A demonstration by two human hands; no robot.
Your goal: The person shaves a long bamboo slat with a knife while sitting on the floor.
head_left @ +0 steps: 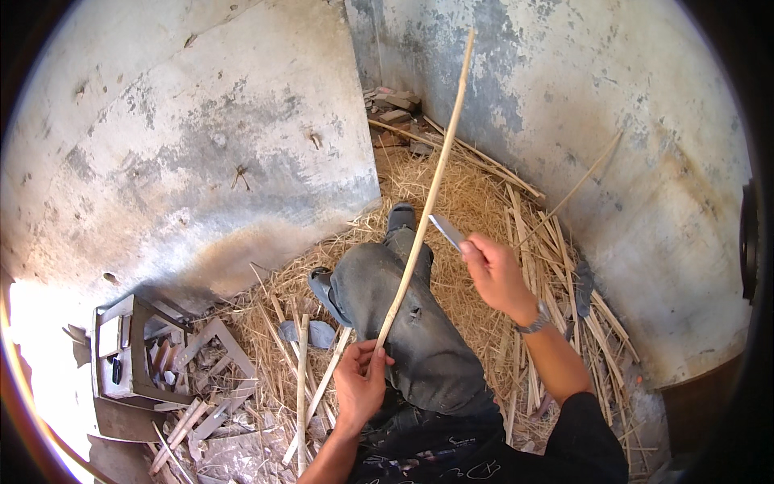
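A long, pale bamboo strip (436, 181) slants up and away across my lap, its far end in front of the back wall. My left hand (362, 377) pinches its near end between thumb and fingers, beside my thigh. In my right hand (496, 276) is a knife (446, 230), gripped by a handle that the fingers mostly hide. Its flat grey blade points up and left, with the tip close to the strip's right side; whether they touch I cannot tell. My legs in dark trousers (387, 306) lie under the strip.
Straw-like shavings (476, 323) cover the floor around my sandalled feet. Split bamboo strips (556, 266) lie piled along the right wall. To the left stands a broken wooden frame (149, 395) among scraps. Bricks (395, 103) are heaped in the far corner, between peeling walls (580, 97).
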